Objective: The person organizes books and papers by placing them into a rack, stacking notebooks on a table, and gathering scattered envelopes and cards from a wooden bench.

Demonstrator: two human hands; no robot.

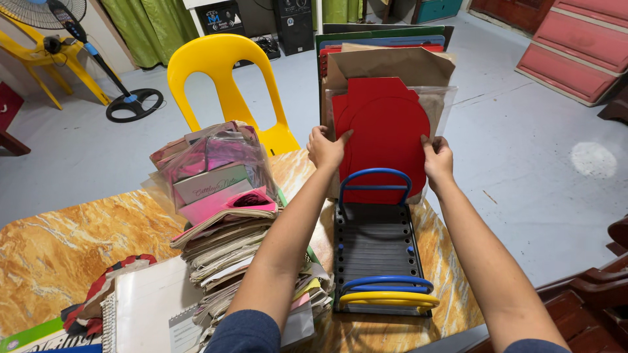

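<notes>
Left hand [325,148] and right hand [437,159] on red paper packet [386,134] above file rack [375,252]

A tabletop with an orange-gold marbled surface [59,245] carries everything. At its right end sits a black slotted file rack with blue and yellow wire dividers [376,258]. Just left of it lies a tall, sagging stack of papers and booklets [229,245]. Nearer the front left corner rests a white spiral-bound notebook [147,307], apparently overlapping a red-trimmed cloth [88,301].
</notes>
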